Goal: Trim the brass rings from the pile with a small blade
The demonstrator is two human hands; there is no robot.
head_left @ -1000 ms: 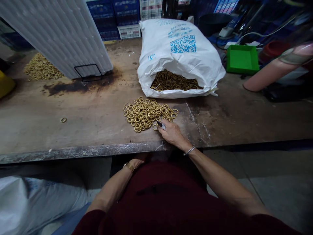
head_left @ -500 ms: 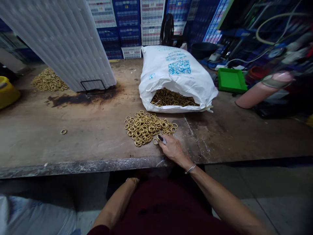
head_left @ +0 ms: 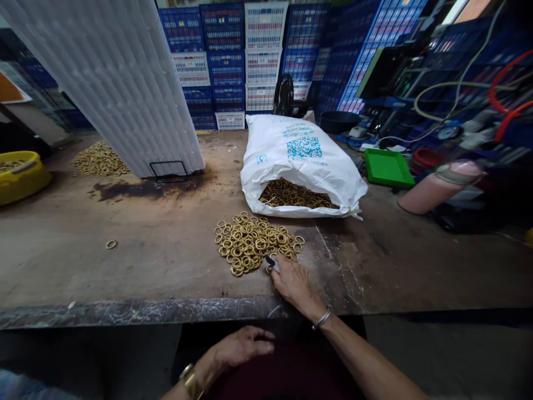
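My right hand (head_left: 292, 282) rests at the near right edge of a pile of brass-coloured rings (head_left: 250, 244) on the table. Its fingers are closed on a short grey object with a black tip (head_left: 272, 263), which points into the rings; its exact kind is hard to make out. One ring peeks out beside those fingers. Below the table edge, in front of my body, my left hand (head_left: 241, 345) is held with its fingers extended and nothing in them. Past the pile lies a white sack (head_left: 270, 161), its mouth facing me, with more rings inside (head_left: 295, 194).
A single ring (head_left: 111, 244) lies to the left on the wooden table (head_left: 166, 278). Farther back stand another ring heap (head_left: 100, 158), a yellow container (head_left: 25, 180) and a tall white corrugated stack (head_left: 145, 89). At right are a green tray (head_left: 388, 168) and a pink cylinder (head_left: 437, 188).
My left hand has come up into view in front of my body. The view has tilted upward; my right hand stays at the pile with the black-tipped object.
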